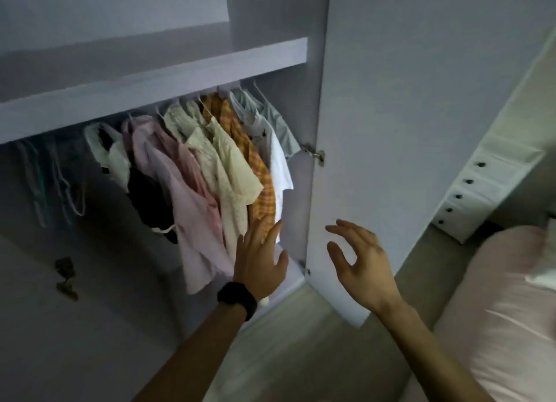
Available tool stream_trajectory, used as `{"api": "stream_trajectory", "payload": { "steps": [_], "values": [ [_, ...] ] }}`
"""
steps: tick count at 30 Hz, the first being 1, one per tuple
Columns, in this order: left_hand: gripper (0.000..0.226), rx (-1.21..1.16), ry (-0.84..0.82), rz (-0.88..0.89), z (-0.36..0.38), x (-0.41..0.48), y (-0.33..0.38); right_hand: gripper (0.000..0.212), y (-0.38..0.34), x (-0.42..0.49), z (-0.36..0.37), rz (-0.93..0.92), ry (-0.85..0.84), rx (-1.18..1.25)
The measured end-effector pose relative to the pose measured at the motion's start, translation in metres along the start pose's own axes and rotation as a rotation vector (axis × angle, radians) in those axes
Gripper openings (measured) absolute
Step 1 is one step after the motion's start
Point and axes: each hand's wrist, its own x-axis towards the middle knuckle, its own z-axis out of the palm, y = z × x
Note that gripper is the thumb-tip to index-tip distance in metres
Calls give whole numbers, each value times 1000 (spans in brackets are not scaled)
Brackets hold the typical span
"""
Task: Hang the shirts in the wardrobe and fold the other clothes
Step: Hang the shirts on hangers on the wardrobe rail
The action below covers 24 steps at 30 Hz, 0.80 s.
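Several shirts hang on hangers under the wardrobe shelf (156, 79): a pink shirt (192, 203), a cream shirt (231, 167), an orange checked shirt (261, 173), a white shirt (281, 167) and a pale blue one (279, 127). My left hand (260, 257), with a black watch on the wrist, is open with straight fingers in front of the hems of the orange and white shirts. My right hand (358, 257) hovers open, fingers loosely bent, in front of the open wardrobe door (376, 130). Neither hand holds anything.
Empty hangers (57, 185) hang at the left end of the rail, beside a black-and-white garment (120, 161). A white chest of drawers (493, 185) stands to the right past the door. A bed with pink bedding (496, 311) fills the lower right.
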Motion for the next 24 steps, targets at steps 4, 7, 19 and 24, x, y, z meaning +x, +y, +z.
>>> {"api": "stream_trajectory", "payload": {
  "steps": [4, 7, 19, 24],
  "values": [
    [60, -30, -247, 140, 66, -9, 59, 28, 53, -69, -43, 210, 80, -95],
    [63, -38, -481, 281, 110, -20, 123, 28, 90, -129, -80, 375, 197, -173],
    [62, -35, -943, 864, 251, -123, 348, 24, 166, -380, -169, 1177, 565, -197],
    [63, 36, -1101, 1005, 293, -160, 398, 28, 176, -449, -174, 1362, 609, -193]
  ]
}}
